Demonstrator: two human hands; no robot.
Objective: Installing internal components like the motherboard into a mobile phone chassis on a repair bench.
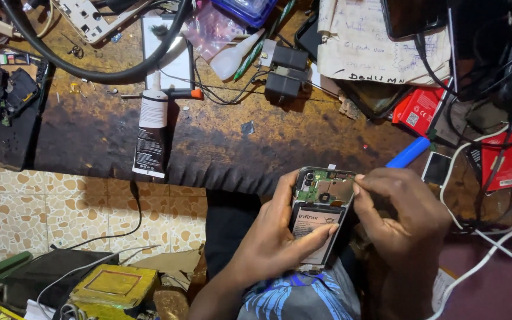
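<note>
Cradling the opened phone (pixel 321 213), left hand (pixel 274 237) wraps round it, thumb across the battery; right hand (pixel 401 216) pinches its top edge, glue tube (pixel 152 133) up on the bench (pixel 220 142)

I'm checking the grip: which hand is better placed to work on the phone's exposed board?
Probably the right hand: its fingertips touch the opened phone beside the board, while the left hand cradles it.

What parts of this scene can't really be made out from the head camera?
- Opened phone: its lower end is hidden under the left hand, its right edge under the right hand.
- Right hand's fingertips: whether they pinch a small part or only press the circuit board is too small to tell.
- Black hose: both ends are cut off by the top edge.
- Glue tube: its print is too small to tell.
</note>
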